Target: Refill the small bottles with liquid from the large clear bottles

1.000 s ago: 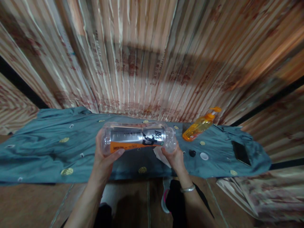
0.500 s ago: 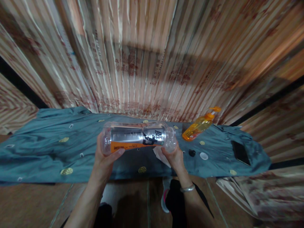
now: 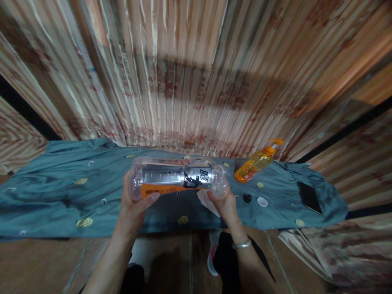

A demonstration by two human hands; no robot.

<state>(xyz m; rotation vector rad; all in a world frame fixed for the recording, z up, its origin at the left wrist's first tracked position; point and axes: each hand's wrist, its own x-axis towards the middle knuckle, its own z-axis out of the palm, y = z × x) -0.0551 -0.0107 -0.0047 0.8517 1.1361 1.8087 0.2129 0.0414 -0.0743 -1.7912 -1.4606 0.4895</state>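
A clear plastic bottle with a silver and orange label lies sideways in the air between my two hands. Its base end is gripped by my left hand, thumb along the lower side. My right hand closes round the neck end and wears a silver bangle at the wrist. Below the neck, partly hidden by the right hand, is a white tissue-like piece. Just right of that hand, a small black cap and a white round disc rest on the cloth.
A teal patterned cloth covers the long surface in front of me. On it, an orange pump bottle stands behind the cap, and a dark phone lies at the right. A striped curtain hangs right behind.
The bottle has turned slightly about its length, so its label shows a little differently. Both hands keep their hold in nearly the same place.
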